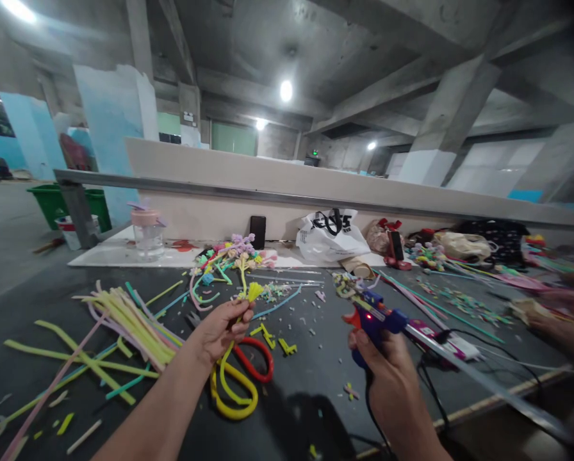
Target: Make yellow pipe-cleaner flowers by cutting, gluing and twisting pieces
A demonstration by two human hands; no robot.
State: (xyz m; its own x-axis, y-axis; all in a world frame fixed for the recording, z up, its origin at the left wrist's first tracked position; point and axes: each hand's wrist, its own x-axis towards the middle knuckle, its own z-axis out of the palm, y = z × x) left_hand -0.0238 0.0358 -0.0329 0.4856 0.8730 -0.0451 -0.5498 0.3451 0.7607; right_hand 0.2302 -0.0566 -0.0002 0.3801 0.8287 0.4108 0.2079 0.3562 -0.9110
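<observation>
- Head view: left hand (230,325) pinches a bright yellow, fuzzy tufted piece (254,292) just below its tuft, over the dark grey tabletop (306,358).
- Right hand (385,365) grips a dark blue plastic glue gun (371,318) with orange trigger, apart from the piece.
- Judgement: steady the tuft, squeeze lightly, fingertips clear of hot glue.
- Stem best kept free of the yellow-and-red-handled scissors (270,365) below.

Left hand (227,326): pinched a yellow tuft (255,292) near the scissors (270,365).
Right hand (390,378): gripped a blue glue gun (376,320), red light lit.
Table (325,351): was dark, strewn with scraps (275,292); stems (136,320) lay left.
Ledge (97,257): held a bottle (148,237), phone (257,230) and white bag (332,242).
</observation>
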